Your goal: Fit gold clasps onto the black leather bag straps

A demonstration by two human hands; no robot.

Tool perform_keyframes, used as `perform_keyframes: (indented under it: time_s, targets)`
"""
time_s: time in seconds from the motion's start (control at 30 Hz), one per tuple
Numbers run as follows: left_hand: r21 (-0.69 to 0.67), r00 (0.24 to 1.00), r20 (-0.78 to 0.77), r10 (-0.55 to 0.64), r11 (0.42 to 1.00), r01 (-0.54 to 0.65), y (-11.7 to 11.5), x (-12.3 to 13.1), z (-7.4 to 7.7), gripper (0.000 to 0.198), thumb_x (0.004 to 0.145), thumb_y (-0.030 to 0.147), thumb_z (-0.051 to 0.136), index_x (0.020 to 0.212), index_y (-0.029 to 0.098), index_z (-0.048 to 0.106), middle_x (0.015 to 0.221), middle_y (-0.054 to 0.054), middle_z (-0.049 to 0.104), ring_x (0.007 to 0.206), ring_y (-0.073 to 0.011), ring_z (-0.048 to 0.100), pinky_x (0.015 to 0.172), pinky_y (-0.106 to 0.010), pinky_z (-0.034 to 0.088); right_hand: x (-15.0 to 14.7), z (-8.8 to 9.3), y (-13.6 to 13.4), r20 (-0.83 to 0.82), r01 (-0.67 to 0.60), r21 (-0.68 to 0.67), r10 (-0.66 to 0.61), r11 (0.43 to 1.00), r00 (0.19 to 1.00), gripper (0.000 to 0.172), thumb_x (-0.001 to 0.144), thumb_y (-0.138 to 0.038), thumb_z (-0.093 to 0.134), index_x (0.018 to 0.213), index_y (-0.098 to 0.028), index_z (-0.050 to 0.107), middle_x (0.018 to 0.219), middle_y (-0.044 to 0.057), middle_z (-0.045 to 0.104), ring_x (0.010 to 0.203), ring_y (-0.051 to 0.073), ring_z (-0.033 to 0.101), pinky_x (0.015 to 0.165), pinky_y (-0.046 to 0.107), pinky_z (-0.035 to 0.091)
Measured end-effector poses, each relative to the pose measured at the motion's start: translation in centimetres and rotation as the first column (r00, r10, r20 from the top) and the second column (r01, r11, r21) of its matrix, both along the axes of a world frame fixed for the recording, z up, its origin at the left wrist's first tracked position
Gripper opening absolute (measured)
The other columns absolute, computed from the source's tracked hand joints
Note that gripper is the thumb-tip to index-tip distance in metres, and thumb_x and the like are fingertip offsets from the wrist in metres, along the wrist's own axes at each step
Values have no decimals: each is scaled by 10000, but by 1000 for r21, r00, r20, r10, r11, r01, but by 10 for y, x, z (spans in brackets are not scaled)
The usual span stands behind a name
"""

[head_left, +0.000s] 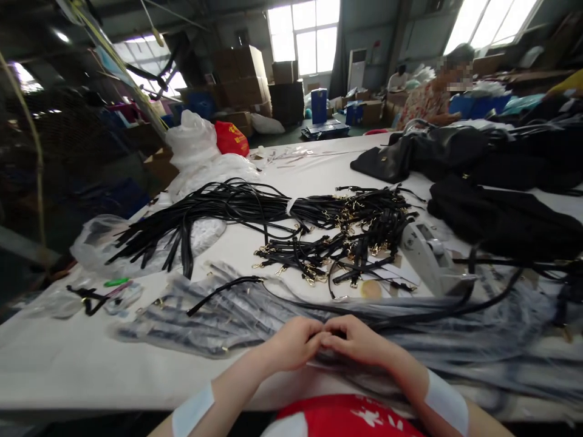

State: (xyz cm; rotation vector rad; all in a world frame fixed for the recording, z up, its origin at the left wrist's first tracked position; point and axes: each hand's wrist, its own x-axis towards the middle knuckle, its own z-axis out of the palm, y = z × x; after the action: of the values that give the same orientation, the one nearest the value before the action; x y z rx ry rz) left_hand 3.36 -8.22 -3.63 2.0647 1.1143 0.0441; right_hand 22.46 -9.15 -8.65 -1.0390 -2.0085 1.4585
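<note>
At the table's near edge my left hand (296, 343) and my right hand (355, 340) meet, fingers curled and fingertips pressed together. What they pinch, if anything, is hidden by the fingers. Just beyond them a long black strap (228, 284) runs across clear plastic sleeves (209, 325) that hold dark straps. Farther back lies a bundle of black straps (246, 203), gathered by a white tie (291, 206). Gold-coloured clasps (350, 215) show at the bundle's right end, and shorter straps with clasps (314, 255) are heaped in front.
A grey tape dispenser (428, 258) stands right of the straps. Black bags (501, 218) cover the right side of the white table (59, 364). Plastic bags (194, 145) and a red bag (231, 139) sit at the back left. Another person (428, 97) is across the table.
</note>
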Motion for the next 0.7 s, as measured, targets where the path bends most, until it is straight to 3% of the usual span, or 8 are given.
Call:
perform_keyframes:
  time_s: [0.13,0.2,0.27,0.37,0.5,0.6,0.7]
  targets:
    - [227,998,-48,-32,973,42,36,17,18,378,993,349,374,880,176,691,831,-38,707,754,-166,608,657,-242,410,20,-14,14,-57,16,-99,-21,995,998,383,877,-462,581,789,-132,755,701,33,699,625,148,571,605,242,435]
    - [331,990,-42,-137,933,143,59,43,24,347,998,339,386,996,187,698,960,-56,722,870,-184,638,748,-260,452,24,-17,17,-76,4,-141,-15,990,997,418,870,-497,589,779,-128,764,642,21,670,558,124,518,538,226,394]
    - [419,953,-82,-292,857,299,81,82,25,347,1004,308,378,1095,189,691,1059,-73,715,961,-198,647,827,-283,476,24,-18,19,-88,-3,-165,-12,986,996,415,859,-509,609,812,-132,776,629,9,655,530,106,475,502,213,353]
    - [478,854,-202,-479,713,513,108,157,14,335,975,200,401,1175,181,669,1146,-83,694,1038,-200,642,882,-288,493,23,-17,19,-95,6,-169,-23,986,995,388,864,-488,617,834,-139,785,641,2,658,524,93,449,493,204,328]
    - [474,777,-288,-560,621,624,130,245,-13,322,848,128,578,1154,149,679,1127,-125,694,1043,-234,647,903,-305,505,23,-20,19,-95,13,-161,-28,987,995,327,830,-452,669,816,-149,793,655,-1,676,557,107,498,524,200,372]
    - [471,752,-358,-553,589,657,139,279,-30,234,822,107,581,1004,66,720,987,-199,704,952,-289,672,856,-377,532,22,-28,20,-111,2,-147,-18,989,994,335,812,-471,689,840,-155,799,685,1,690,598,120,537,559,200,407]
    - [475,740,-394,-545,569,672,147,285,-37,225,831,122,559,958,62,734,941,-210,703,913,-305,681,825,-408,540,20,-35,21,-114,-7,-84,-3,996,993,371,818,-506,677,878,-161,800,711,2,699,628,127,556,595,203,424]
